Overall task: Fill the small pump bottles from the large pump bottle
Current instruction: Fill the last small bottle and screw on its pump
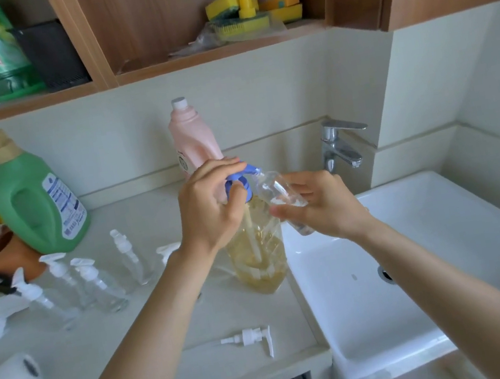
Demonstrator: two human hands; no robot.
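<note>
Evidently early on: the left hand (pixel 211 206) grips the large pump bottle (pixel 258 254)'s blue head, the right hand (pixel 318 204) holds one small bottle (pixel 280 197) tilted at its spout. Left of it, capped small bottles (pixel 98 283) look empty.

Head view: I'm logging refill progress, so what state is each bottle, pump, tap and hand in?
Large pump bottle: upright, partly full of amber liquid.
Blue pump: under the left hand.
Small bottle: uncapped, tilted at the spout, in the right hand.
Loose white pump: lying on the counter.
Capped small bottles: upright.
Tap: no water running.
</note>
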